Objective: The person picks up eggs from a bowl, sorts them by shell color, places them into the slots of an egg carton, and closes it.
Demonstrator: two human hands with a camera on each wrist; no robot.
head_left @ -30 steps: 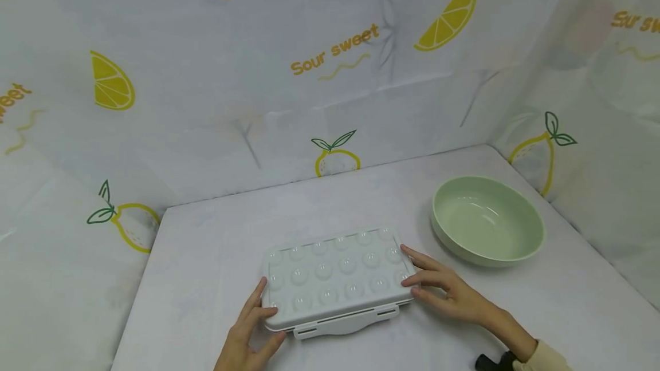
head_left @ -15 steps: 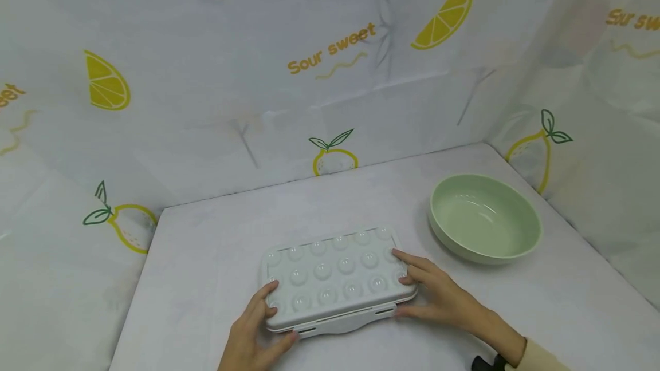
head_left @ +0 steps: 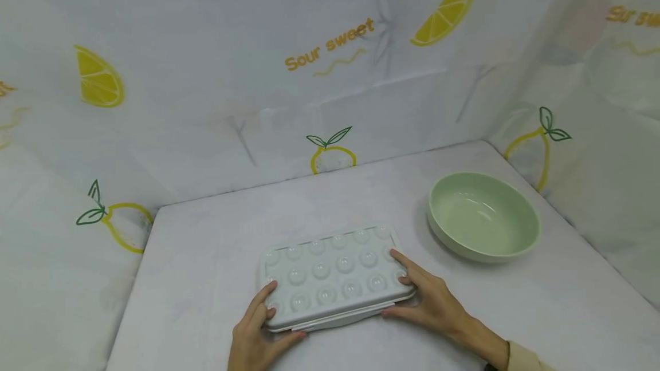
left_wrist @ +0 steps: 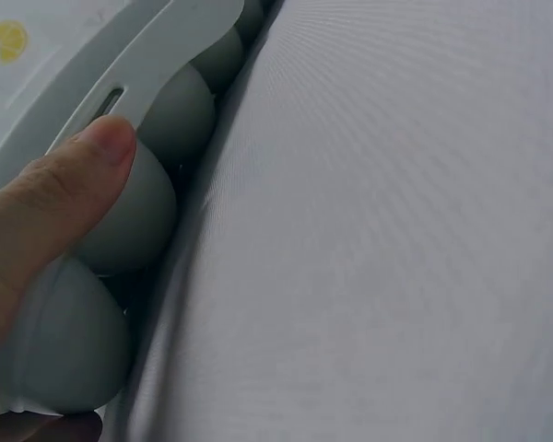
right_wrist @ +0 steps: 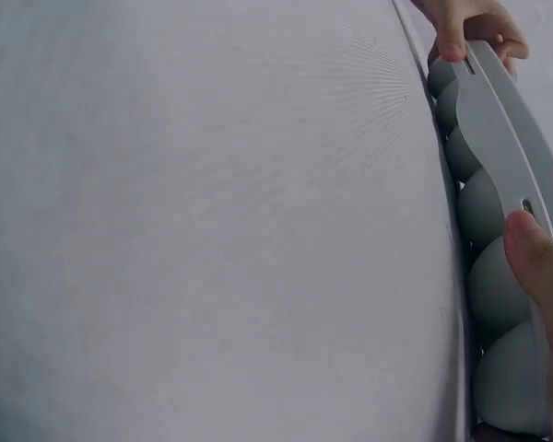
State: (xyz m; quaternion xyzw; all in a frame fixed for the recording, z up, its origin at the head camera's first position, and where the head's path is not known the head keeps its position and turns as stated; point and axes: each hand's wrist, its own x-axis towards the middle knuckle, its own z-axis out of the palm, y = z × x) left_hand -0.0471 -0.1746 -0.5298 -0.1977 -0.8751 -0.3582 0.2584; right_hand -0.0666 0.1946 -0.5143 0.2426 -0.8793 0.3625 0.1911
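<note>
Both hands gripping the white dimpled tray [head_left: 332, 275] at its near corners, tray flat on the surface [head_left: 216, 256].

Left hand [head_left: 258, 331] holds the near-left corner: fingers curled over the top, thumb [left_wrist: 69, 189] pressed on the front edge against the rounded cups underneath. Right hand [head_left: 430, 299] holds the near-right corner: fingers lie on the lid, thumb [right_wrist: 539, 267] under the front lip beside a latch slot. Grip on both sides is closed around the tray rim. Tray sits at the near centre of the surface, long side facing the person. Green bowl [head_left: 483, 216] stands to the right and further back, apart from the tray. Lemon-print sheet [head_left: 330, 62] backs the scene.
</note>
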